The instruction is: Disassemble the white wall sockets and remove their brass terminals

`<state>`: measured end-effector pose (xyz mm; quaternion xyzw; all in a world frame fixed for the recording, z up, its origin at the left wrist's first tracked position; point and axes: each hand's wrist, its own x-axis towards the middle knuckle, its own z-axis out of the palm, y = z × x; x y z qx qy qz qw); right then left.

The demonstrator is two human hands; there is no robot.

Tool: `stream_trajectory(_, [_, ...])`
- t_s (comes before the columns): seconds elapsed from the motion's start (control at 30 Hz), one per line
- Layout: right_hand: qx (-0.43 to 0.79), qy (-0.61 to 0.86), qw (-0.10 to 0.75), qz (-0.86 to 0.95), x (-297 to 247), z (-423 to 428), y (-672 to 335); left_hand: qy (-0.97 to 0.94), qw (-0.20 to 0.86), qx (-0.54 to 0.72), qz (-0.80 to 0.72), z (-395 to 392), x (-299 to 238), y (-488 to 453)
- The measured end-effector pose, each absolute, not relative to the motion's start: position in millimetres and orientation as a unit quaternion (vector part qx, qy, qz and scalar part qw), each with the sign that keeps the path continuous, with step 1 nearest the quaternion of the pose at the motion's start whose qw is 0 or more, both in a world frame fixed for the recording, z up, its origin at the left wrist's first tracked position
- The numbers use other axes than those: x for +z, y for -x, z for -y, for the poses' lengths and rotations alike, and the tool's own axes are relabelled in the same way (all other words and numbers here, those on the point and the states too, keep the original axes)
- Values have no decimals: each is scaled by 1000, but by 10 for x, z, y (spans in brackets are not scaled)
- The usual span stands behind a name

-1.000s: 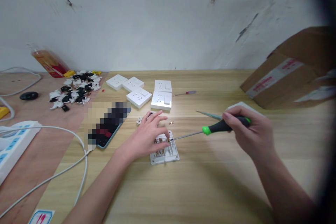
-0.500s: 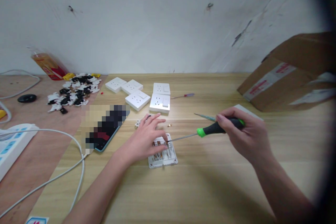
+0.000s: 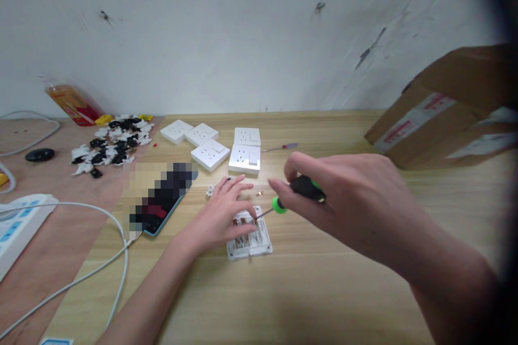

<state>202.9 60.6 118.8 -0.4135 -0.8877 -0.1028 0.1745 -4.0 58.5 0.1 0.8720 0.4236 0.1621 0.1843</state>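
Observation:
My left hand [image 3: 220, 216] lies palm down with its thumb side pressing a white wall socket [image 3: 259, 242], which sits face down with brass terminals showing. My right hand [image 3: 348, 199] grips a black-and-green screwdriver [image 3: 305, 187] and mostly covers its handle. The screwdriver's thin metal shaft [image 3: 267, 212] reaches the socket, its tip beside my left thumb at a terminal. Several tiny brass screws [image 3: 259, 193] lie just above the socket, and a small white part [image 3: 210, 190] lies beyond my left fingers.
Several finished white sockets [image 3: 210, 154] and a small red-handled screwdriver [image 3: 283, 146] lie beyond my hands. A blurred phone [image 3: 159, 199] is to the left. A pile of black-and-white plastic pieces [image 3: 109, 150], a power strip [image 3: 20, 226] and a cardboard box [image 3: 424, 118] stand around the desk.
My right hand has swung left and turned over the screwdriver, now nearer the socket and hiding more of the handle. My left hand stays on the socket. The view has shifted slightly.

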Motion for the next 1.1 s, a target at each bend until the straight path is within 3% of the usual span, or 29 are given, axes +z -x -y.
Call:
stream_trajectory(0.3, [116, 320, 131, 931, 1381, -702, -2019, -870, 194, 167, -421, -590, 6, 48])
stream_trajectory(0.53, [-62, 390, 160, 905, 1228, -728, -1925, -866, 200, 174, -423, -584, 18, 36])
stream_trajectory(0.77, [48, 324, 136, 935, 1280, -689, -2041, -867, 202, 171, -422, -587, 26, 35])
stream_trajectory(0.97, [-39, 360, 169, 917, 1210, -677, -1916, -863, 211, 186, -420, -592, -21, 50])
stream_trajectory(1.1, [25, 341, 153, 927, 1249, -646, -1939, -863, 203, 181, -426, -593, -31, 50])
